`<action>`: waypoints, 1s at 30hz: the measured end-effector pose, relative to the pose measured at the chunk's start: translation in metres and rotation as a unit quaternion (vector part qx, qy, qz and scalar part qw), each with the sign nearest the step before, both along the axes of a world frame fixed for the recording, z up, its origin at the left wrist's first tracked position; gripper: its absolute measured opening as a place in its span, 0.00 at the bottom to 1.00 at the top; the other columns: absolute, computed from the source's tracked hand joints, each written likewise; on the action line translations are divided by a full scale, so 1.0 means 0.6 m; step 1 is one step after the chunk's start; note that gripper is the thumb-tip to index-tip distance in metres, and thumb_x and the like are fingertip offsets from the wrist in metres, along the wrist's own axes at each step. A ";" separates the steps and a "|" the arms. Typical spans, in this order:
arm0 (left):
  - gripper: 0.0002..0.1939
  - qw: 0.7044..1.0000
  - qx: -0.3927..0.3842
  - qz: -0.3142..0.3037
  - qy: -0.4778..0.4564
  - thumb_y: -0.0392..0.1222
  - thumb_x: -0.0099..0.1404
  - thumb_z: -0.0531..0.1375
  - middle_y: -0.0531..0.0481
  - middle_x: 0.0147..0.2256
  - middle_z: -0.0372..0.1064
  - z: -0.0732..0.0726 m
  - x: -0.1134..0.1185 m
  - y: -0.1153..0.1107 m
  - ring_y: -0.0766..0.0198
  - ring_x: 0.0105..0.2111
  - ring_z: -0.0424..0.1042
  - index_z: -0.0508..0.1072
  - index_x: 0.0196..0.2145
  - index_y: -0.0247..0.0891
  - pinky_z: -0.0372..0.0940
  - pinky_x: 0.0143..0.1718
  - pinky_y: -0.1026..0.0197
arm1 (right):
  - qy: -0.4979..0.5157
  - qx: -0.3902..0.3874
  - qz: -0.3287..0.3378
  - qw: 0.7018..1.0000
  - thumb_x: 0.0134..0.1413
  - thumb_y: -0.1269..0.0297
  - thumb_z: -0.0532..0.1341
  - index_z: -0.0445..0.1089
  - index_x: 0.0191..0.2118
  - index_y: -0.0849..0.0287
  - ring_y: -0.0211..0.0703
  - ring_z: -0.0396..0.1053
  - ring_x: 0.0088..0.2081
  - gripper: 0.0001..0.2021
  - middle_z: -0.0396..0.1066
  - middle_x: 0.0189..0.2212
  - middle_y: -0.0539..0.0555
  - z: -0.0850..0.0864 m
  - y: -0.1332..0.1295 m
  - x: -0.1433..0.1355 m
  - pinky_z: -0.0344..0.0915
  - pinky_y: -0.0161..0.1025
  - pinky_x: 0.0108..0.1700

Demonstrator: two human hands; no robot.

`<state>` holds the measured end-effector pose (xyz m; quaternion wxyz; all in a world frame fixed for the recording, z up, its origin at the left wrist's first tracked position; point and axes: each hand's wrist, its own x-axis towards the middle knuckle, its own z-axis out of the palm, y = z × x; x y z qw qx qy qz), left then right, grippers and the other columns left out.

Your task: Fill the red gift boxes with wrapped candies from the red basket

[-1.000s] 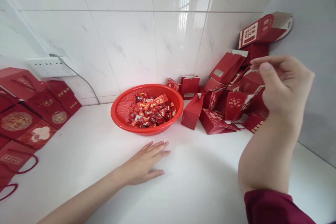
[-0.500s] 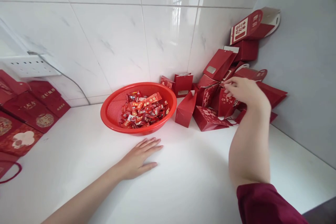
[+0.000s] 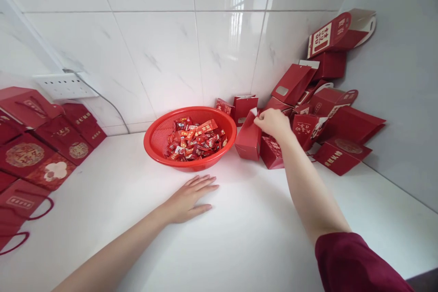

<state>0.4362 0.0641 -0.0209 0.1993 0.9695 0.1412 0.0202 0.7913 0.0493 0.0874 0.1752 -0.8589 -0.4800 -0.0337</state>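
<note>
My left hand (image 3: 191, 198) lies flat on the white table (image 3: 212, 255), fingers spread, holding nothing. Just behind it stands a red plastic basket (image 3: 153, 146) with wrapped candies (image 3: 198, 139) heaped inside. To the right of the basket, my right hand (image 3: 273, 123) has its fingers pinched at the top edge of a plain red box (image 3: 249, 140). A patterned red box (image 3: 272, 151) sits partly under my right wrist. The tips of my right fingers are partly hidden.
A pile of red gift boxes (image 3: 345, 125) leans against the grey wall on the right. More red boxes (image 3: 54, 146), some with cord handles, are stacked on the left. A cable (image 3: 109, 102) runs down from a white socket strip (image 3: 65, 87) on the tiled wall.
My right hand has moved left from the pile to the plain red box. A box with gold lettering now shows at the pile's front right. The view has shifted slightly left.
</note>
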 end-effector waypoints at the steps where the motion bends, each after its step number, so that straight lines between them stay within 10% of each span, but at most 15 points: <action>1: 0.30 1.000 -0.001 0.000 -0.003 0.55 0.71 0.53 0.50 0.69 0.47 -0.003 0.001 0.000 0.52 0.69 0.46 0.55 0.67 0.50 0.42 0.70 0.45 | -0.022 0.035 0.003 0.999 0.59 0.59 0.56 0.72 0.29 0.59 0.56 0.73 0.42 0.13 0.75 0.34 0.61 0.016 -0.017 -0.004 0.65 0.44 0.42; 4: 0.30 1.000 -0.023 0.007 -0.012 0.54 0.70 0.55 0.49 0.69 0.49 0.004 0.004 -0.001 0.52 0.69 0.47 0.57 0.67 0.50 0.42 0.69 0.44 | -0.115 0.246 0.029 0.962 0.56 0.60 0.57 0.62 0.21 0.56 0.44 0.66 0.26 0.15 0.66 0.19 0.53 0.065 -0.086 -0.028 0.61 0.40 0.33; 7: 0.24 0.993 -0.115 0.027 0.007 0.54 0.68 0.57 0.44 0.61 0.65 0.064 0.001 -0.005 0.51 0.61 0.63 0.70 0.58 0.44 0.60 0.61 0.50 | -0.140 0.392 0.169 0.893 0.55 0.64 0.58 0.53 0.17 0.55 0.35 0.51 0.17 0.18 0.52 0.12 0.46 0.096 -0.155 -0.068 0.53 0.36 0.24; 11: 0.21 0.964 -0.247 0.071 0.070 0.55 0.71 0.52 0.47 0.37 0.77 0.212 -0.024 -0.023 0.61 0.36 0.76 0.78 0.39 0.37 0.69 0.36 0.63 | -0.171 0.368 0.401 0.822 0.58 0.68 0.57 0.54 0.17 0.56 0.33 0.47 0.17 0.20 0.49 0.13 0.44 0.096 -0.202 -0.139 0.48 0.36 0.21; 15: 0.23 0.981 -0.117 0.143 -0.052 0.60 0.62 0.61 0.50 0.37 0.75 0.296 -0.047 -0.055 0.60 0.35 0.73 0.76 0.48 0.43 0.65 0.32 0.64 | -0.248 0.309 0.469 0.789 0.58 0.71 0.57 0.56 0.17 0.56 0.34 0.50 0.17 0.18 0.55 0.13 0.45 0.060 -0.199 -0.227 0.46 0.39 0.20; 24: 0.18 0.978 -0.126 0.158 -0.041 0.51 0.71 0.52 0.55 0.26 0.70 0.257 -0.031 -0.065 0.69 0.23 0.66 0.77 0.35 0.40 0.58 0.23 0.68 | -0.223 0.210 0.631 0.712 0.61 0.74 0.56 0.63 0.22 0.58 0.36 0.57 0.18 0.15 0.62 0.17 0.46 -0.009 -0.179 -0.312 0.47 0.40 0.20; 30: 0.14 0.945 -0.249 0.209 -0.045 0.50 0.68 0.56 0.52 0.28 0.71 0.254 -0.037 -0.045 0.68 0.25 0.71 0.75 0.34 0.38 0.65 0.25 0.68 | -0.156 0.208 0.572 0.778 0.68 0.69 0.54 0.70 0.33 0.60 0.38 0.66 0.30 0.11 0.71 0.30 0.52 0.034 -0.181 -0.263 0.58 0.36 0.28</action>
